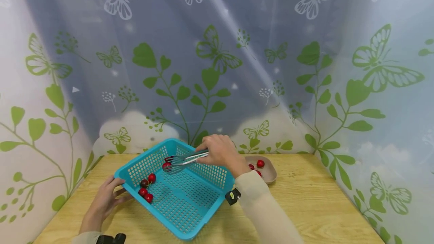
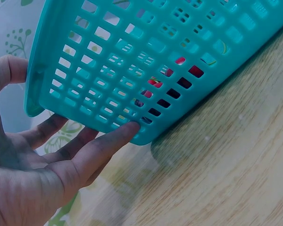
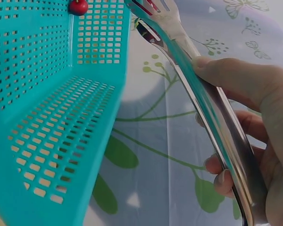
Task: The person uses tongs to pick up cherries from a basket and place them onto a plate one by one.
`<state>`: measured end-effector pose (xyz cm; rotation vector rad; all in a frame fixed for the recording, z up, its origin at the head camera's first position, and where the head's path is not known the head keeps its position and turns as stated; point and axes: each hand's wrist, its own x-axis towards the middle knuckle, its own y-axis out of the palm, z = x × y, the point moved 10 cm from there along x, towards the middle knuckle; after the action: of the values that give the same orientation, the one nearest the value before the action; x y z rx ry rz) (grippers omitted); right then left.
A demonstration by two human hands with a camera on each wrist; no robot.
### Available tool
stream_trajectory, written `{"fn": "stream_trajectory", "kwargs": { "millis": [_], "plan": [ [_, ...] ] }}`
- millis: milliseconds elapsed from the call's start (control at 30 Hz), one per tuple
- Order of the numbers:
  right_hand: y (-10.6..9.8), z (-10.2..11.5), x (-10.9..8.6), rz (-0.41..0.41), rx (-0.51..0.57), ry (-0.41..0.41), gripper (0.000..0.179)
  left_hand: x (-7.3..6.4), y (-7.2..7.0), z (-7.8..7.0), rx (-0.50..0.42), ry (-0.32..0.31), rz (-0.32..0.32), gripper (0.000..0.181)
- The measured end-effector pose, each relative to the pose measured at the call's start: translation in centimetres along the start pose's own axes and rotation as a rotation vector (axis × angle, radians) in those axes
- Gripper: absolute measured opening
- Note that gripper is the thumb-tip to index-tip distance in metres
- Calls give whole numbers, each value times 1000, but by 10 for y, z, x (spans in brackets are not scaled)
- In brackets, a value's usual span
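Note:
A blue plastic mesh basket (image 1: 190, 199) sits on the table, holding several red cherries (image 1: 148, 197) along its left side. My left hand (image 1: 105, 200) grips the basket's left corner, digits at the rim and against the outer wall, as the left wrist view shows. In my right hand (image 1: 218, 150) is a pair of metal tongs (image 1: 190, 157), held over the basket with the tips pointing left. A cherry (image 1: 166, 165) shows at the tong tips in the head view. Between the tips in the right wrist view there is some red, partly hidden by the slotted head (image 3: 155, 12).
Right of the basket, partly behind my right forearm, stands a small beige dish (image 1: 270, 174) with several cherries (image 1: 260, 163). The wooden table (image 1: 298, 206) ends against a curtain (image 1: 210, 97) printed with leaves and butterflies.

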<state>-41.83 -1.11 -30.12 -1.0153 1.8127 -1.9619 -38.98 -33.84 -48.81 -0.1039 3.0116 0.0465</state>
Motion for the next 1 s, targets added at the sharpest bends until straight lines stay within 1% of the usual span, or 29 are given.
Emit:
{"fn": "stream_trajectory", "kwargs": {
  "millis": [200,400,600,667,1000],
  "plan": [
    [-12,-3,-12,-47,-38,-21,31,0,0,1,-4,0,-3,68],
    [-25,-10,-27,-125,-27,-50,31,0,0,1,5,9,-2,67],
    [-36,-18,-48,-205,-64,-77,28,1,0,2,3,4,-5,67],
    [-38,-23,-55,-226,-74,-68,27,2,0,2,1,1,-8,66],
    [-41,-47,-83,-270,-12,-21,29,-1,-1,2,11,3,-21,65]
  ]
}}
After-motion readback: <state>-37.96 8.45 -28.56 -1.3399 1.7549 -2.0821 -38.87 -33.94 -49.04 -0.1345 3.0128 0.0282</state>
